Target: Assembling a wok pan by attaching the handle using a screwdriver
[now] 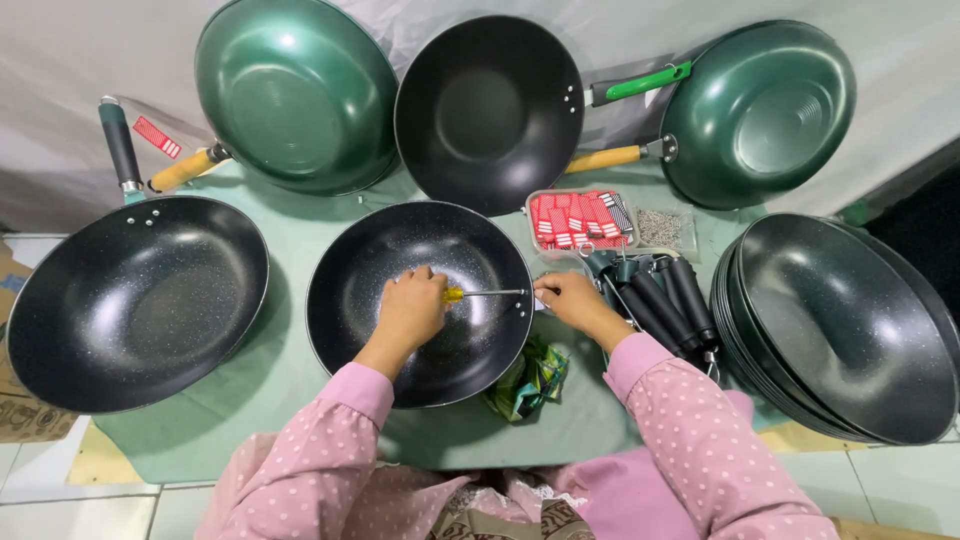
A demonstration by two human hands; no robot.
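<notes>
Gripping a yellow-handled metal screwdriver (478, 293) in the closed left hand (410, 310), shaft lying level across the speckled black wok (420, 300) toward its right rim; right hand (570, 298) pinching closed there, contents hidden.

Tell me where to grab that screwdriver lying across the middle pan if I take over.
Probably grip the screwdriver by its yellow handle, coming from the left over the pan. The left hand already wraps that end, while the thin metal shaft points right toward the pan's rim, where the right hand sits.
</notes>
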